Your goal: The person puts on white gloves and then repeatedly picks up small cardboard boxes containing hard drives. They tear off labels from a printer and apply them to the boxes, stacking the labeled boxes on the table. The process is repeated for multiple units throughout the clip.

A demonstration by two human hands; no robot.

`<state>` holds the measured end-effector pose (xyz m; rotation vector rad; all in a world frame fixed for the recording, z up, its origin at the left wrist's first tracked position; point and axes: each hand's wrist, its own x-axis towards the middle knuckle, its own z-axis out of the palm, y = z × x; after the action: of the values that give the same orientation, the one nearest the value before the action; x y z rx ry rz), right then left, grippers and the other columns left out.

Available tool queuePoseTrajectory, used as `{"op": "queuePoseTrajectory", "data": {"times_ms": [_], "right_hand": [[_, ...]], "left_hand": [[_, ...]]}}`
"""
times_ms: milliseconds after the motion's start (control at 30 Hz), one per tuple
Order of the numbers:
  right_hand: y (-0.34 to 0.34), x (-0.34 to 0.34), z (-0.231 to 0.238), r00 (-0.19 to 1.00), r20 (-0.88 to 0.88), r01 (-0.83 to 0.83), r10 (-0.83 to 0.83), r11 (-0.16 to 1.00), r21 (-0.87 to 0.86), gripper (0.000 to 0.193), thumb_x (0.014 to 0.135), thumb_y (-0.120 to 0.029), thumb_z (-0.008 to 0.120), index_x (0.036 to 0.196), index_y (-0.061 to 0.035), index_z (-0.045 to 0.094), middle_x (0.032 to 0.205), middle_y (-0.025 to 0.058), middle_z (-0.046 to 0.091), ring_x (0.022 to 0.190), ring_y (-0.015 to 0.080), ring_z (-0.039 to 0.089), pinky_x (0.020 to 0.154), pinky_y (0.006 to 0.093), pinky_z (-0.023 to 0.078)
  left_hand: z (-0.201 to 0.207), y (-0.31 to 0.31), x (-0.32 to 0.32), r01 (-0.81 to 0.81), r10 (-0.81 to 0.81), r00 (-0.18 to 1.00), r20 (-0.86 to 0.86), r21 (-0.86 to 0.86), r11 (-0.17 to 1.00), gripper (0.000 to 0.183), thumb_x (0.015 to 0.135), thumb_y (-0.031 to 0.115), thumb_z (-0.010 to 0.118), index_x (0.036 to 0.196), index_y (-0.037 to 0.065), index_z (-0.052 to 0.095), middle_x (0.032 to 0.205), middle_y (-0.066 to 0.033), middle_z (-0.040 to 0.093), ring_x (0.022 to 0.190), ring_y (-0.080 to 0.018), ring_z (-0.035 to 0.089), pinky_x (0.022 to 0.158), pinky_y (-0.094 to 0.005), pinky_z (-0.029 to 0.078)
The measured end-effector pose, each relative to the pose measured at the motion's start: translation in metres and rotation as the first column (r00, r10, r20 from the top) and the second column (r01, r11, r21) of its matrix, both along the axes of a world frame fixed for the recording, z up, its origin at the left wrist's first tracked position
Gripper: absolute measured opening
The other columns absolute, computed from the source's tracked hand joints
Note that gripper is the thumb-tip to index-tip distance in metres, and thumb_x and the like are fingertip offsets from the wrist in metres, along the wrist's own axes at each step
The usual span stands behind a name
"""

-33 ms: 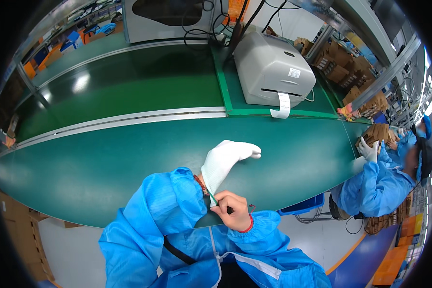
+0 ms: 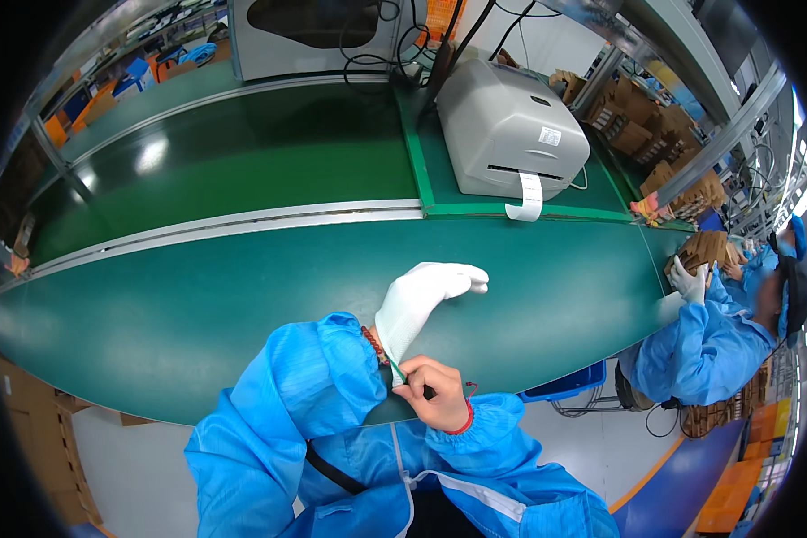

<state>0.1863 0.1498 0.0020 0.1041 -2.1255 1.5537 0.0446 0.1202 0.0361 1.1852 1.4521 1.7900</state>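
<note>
My left hand (image 2: pixel 435 285) wears a white glove (image 2: pixel 402 321) and is held over the green tabletop. Its fingers are stretched out toward the right, side by side, with nothing in them. My bare right hand (image 2: pixel 439 396) is closed on the green-edged cuff of that glove at the left wrist, thumb and fingers pinching it. Round the left wrist sits a brown bead bracelet (image 2: pixel 373 344). A red cord bracelet (image 2: pixel 465 421) circles the right wrist. Both arms are in blue work sleeves.
Beyond the green tabletop (image 2: pixel 242 296) runs a green belt (image 2: pixel 269 152) with a metal rail. A grey label printer (image 2: pixel 511 125) with a label strip (image 2: pixel 530 199) hanging out stands at the back right. A co-worker in blue (image 2: pixel 699 350) handles cardboard at right. Beneath the table edge is a blue bin (image 2: pixel 565 384).
</note>
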Motion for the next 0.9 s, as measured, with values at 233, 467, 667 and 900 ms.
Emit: {"op": "queuePoseTrajectory", "data": {"times_ms": [233, 467, 667, 900], "right_hand": [[-0.007, -0.002, 0.002, 0.968, 0.091, -0.24, 0.234, 0.969, 0.063, 0.027, 0.067, 0.009, 0.067, 0.064, -0.0011, 0.042, 0.073, 0.0097, 0.053, 0.056, 0.0194, 0.046, 0.05, 0.0263, 0.038], [-0.001, 0.013, 0.008, 0.881, 0.225, -0.433, 0.416, 0.901, 0.029, 0.012, 0.071, -0.004, 0.068, 0.07, -0.0023, 0.056, 0.062, 0.0061, 0.054, 0.042, 0.0172, 0.042, 0.043, 0.0277, 0.034], [0.019, 0.031, 0.028, 0.985, 0.039, -0.171, 0.169, 0.983, 0.06, 0.006, 0.074, -0.003, 0.065, 0.07, -0.0018, 0.061, 0.058, 0.0078, 0.058, 0.047, 0.0167, 0.053, 0.046, 0.0265, 0.04], [0.059, 0.029, 0.034, 0.958, 0.173, 0.17, -0.23, 0.938, 0.303, 0.009, 0.074, -0.007, 0.066, 0.077, -0.0012, 0.061, 0.068, 0.0113, 0.061, 0.056, 0.0239, 0.058, 0.052, 0.03, 0.045]], "left_hand": [[-0.006, -0.003, 0.009, -0.148, 0.023, 0.656, -0.754, -0.099, 0.984, 0.054, 0.079, 0.034, 0.052, 0.129, 0.014, 0.044, 0.141, -0.0154, 0.029, 0.129, -0.0348, 0.026, 0.106, -0.051, 0.014], [-0.035, -0.01, 0.008, -0.299, -0.23, 0.31, -0.923, -0.324, 0.898, 0.058, 0.082, 0.049, 0.044, 0.132, 0.019, 0.041, 0.139, -0.0175, 0.031, 0.128, -0.0394, 0.026, 0.102, -0.0617, 0.008], [-0.045, -0.011, 0.007, -0.272, -0.185, 0.328, -0.926, -0.28, 0.92, 0.054, 0.085, 0.046, 0.042, 0.13, 0.016, 0.042, 0.137, -0.0186, 0.034, 0.127, -0.0382, 0.029, 0.104, -0.0585, 0.011], [-0.038, -0.022, 0.013, -0.203, -0.154, 0.388, -0.909, -0.247, 0.948, 0.051, 0.083, 0.038, 0.049, 0.124, 0.008, 0.046, 0.13, -0.0197, 0.041, 0.122, -0.038, 0.035, 0.104, -0.0553, 0.017]]}}
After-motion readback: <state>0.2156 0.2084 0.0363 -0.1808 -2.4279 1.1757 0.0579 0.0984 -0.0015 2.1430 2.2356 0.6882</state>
